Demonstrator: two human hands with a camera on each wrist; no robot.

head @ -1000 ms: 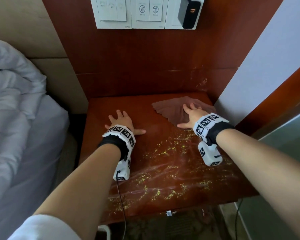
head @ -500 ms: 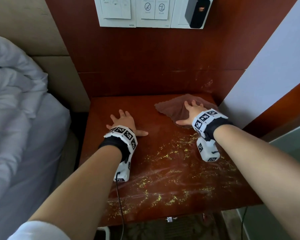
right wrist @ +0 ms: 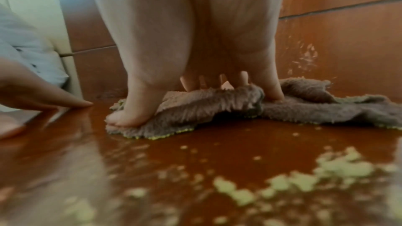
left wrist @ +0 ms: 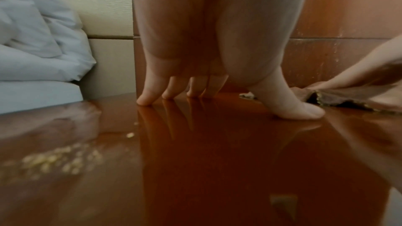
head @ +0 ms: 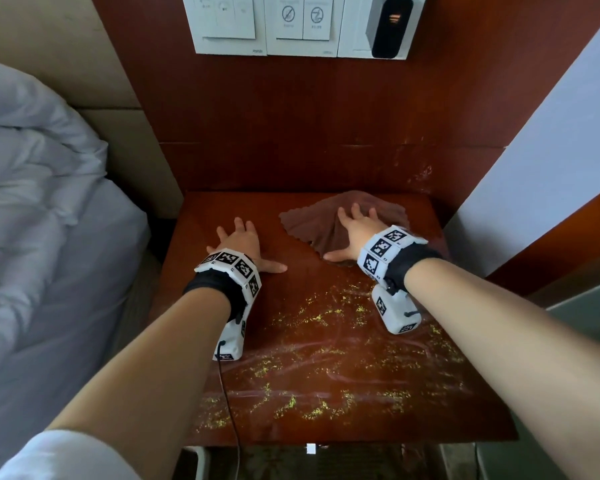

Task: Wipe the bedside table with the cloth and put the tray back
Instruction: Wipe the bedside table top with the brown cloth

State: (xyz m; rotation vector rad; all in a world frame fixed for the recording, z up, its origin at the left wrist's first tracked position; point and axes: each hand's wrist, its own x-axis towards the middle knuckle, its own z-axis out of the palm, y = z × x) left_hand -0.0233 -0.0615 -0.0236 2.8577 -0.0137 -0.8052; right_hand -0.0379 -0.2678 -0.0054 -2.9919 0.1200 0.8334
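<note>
A brown cloth [head: 329,220] [right wrist: 304,106] lies at the back right of the reddish wooden bedside table [head: 326,393]. My right hand [head: 355,226] presses flat on the cloth with spread fingers [right wrist: 130,109], yellow-green crumbs clinging to the cloth's edge. My left hand [head: 239,244] rests flat on the bare tabletop at the back left, its fingers [left wrist: 147,95] straight and touching the wood. Yellow-green crumbs [head: 309,403] and smear streaks cover the front half of the table. No tray is in view.
A bed with white bedding [head: 42,237] borders the table on the left. A wood wall panel with switch plates [head: 257,26] and a black device [head: 390,26] rises behind. A white wall [head: 551,150] closes the right side. A thin cable [head: 229,410] hangs from my left wrist.
My right hand has slid the cloth a little toward the back of the table. The left hand has stayed flat in place. The head view has moved closer.
</note>
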